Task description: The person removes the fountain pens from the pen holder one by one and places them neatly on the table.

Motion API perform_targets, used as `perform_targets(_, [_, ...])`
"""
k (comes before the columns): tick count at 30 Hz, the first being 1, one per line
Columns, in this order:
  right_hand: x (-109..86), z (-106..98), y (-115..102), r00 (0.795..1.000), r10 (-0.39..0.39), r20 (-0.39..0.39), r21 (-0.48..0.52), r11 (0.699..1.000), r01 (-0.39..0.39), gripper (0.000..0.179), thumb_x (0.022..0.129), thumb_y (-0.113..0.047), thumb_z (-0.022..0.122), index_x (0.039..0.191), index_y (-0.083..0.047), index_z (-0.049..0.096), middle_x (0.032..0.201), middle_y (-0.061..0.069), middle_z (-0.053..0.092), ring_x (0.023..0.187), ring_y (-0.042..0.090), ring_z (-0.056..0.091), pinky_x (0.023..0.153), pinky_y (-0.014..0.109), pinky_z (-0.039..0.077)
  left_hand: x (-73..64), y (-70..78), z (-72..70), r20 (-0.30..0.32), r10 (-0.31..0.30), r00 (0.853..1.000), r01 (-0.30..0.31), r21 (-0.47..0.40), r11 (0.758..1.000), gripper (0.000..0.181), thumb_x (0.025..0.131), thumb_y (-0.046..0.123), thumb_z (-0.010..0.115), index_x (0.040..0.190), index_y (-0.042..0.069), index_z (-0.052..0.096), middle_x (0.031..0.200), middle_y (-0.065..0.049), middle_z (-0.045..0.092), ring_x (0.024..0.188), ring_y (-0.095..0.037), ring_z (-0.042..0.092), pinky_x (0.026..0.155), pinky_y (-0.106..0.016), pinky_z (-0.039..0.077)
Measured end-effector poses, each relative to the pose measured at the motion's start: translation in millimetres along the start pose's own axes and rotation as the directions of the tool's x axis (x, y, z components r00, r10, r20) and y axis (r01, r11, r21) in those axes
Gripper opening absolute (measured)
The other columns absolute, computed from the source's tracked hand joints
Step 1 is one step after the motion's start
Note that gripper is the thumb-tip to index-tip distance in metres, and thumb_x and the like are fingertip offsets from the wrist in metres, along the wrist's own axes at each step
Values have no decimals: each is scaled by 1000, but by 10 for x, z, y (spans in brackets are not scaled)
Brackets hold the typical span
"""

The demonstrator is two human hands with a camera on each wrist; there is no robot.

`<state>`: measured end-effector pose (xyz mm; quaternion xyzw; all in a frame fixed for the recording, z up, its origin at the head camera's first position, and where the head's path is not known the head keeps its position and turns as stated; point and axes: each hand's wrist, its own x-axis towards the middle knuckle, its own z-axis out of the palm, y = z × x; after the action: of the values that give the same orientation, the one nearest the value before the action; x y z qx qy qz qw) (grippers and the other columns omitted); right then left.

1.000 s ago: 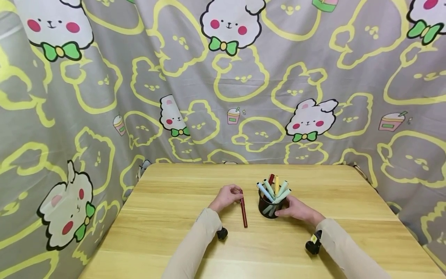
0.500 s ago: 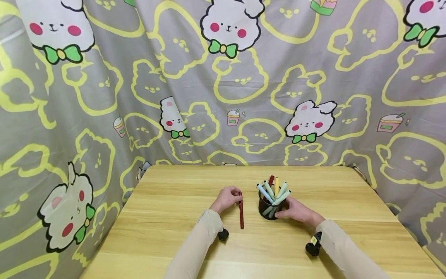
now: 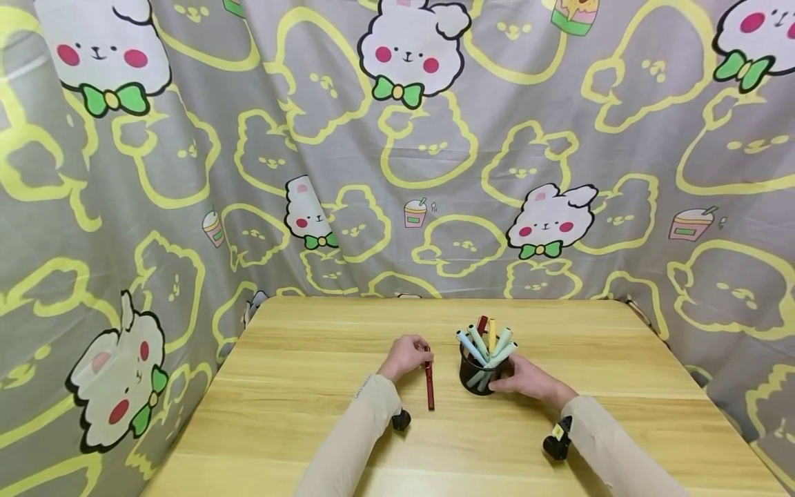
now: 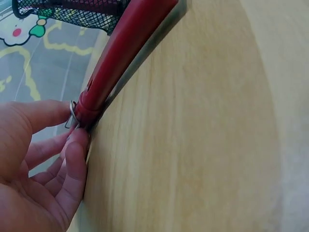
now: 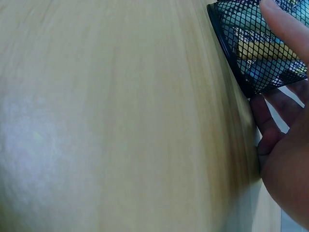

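— Well, how are the hands engaged?

— By the left hand [image 3: 406, 356], the far end of the red pen [image 3: 430, 392] is pinched between thumb and finger, near its metal clip [image 4: 73, 112]. The pen is found left of the mesh cup [image 3: 468, 379], apart from it; whether the table [image 3: 298, 359] is touched cannot be told

— By the right hand [image 3: 528, 379]?

— The cup's side is gripped, with the thumb curled around; the fingers are partly hidden

— And how is it done well?

— Probably the pinch should be made firm but gentle, and the cup held upright

— How many?

— One pen, one cup; inside, at least six markers [image 3: 477, 339] are counted: one red [image 3: 482, 324], one yellow [image 3: 493, 335], one light blue [image 3: 470, 348], three pale green [image 3: 502, 342]
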<state>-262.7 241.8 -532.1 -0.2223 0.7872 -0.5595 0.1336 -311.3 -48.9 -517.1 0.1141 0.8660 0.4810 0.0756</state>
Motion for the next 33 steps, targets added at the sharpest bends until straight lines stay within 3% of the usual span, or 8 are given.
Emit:
perform_targets(7, [17, -6, 26, 1000, -14, 2, -9, 1000, 14, 69, 81, -12, 76, 135, 7, 38, 132, 25, 49, 115, 22, 49, 93, 22, 39, 8, 6, -9, -12, -1, 1000, 2, 77, 997, 24, 82, 11, 72, 102, -1, 67, 75, -2, 63, 62, -13, 61, 54, -25, 47])
perform_targets(13, [12, -4, 14, 1000, -7, -3, -12, 1000, 7, 70, 81, -13, 76, 136, 7, 37, 133, 25, 47, 118, 25, 48, 94, 23, 38, 13, -11, -26, -11, 0, 1000, 2, 116, 993, 25, 83, 15, 72, 103, 2, 68, 76, -1, 66, 63, -11, 59, 58, -26, 47])
perform_targets(21, [3, 8, 7, 1000, -6, 1, 1, 1000, 6, 69, 80, -10, 76, 135, 7, 38, 131, 26, 48, 117, 32, 47, 93, 24, 39, 10, -47, -48, 28, 0, 1000, -1, 37, 999, 21, 84, 9, 69, 102, -2, 67, 74, -3, 67, 60, -13, 63, 59, -25, 50])
perform_targets(26, [3, 4, 3, 1000, 8, -13, -21, 1000, -8, 70, 79, -13, 77, 135, 6, 38, 133, 25, 47, 120, 34, 44, 95, 23, 37, 13, -62, -65, 34, -7, 999, 5, 39, 999, 21, 84, 9, 69, 102, -2, 67, 71, -2, 66, 59, -13, 62, 58, -26, 50])
perform_targets(33, [9, 5, -1, 1000, 8, -20, -41, 999, -9, 70, 80, -13, 77, 135, 5, 39, 133, 24, 48, 119, 31, 45, 94, 24, 38, 13, -90, -87, 67, -13, 998, 13, -11, 1000, 22, 86, 7, 67, 106, -3, 65, 73, -4, 66, 61, -15, 63, 59, -27, 52])
